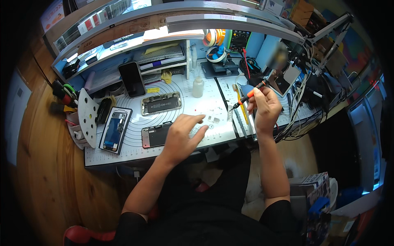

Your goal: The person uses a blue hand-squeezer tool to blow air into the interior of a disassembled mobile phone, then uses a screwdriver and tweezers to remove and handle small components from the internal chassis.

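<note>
My right hand [266, 108] grips an orange and black screwdriver [248, 97] held slanting above the right side of the mat. Below its lower end lies a small, pale, shiny piece [230, 114]; whether the two touch I cannot tell. My left hand [179, 134], empty with fingers apart, hovers beside a phone screen part [154, 136] and partly covers it. Right of those fingers sit small metal plates [214, 119]. Behind them is an opened phone body [161, 103] showing its battery and inner parts. A phone display [115, 130] rests in a tray on the left.
On the white work mat [96, 158] stand a white squeeze bottle [198, 87] and an upright black phone [132, 78]. Tweezers [239, 123] lie near the right edge. Farther back are a holder stand [219, 67], a multimeter [239, 40] and tangled cables [301, 98]. A lamp bar [234, 25] spans above.
</note>
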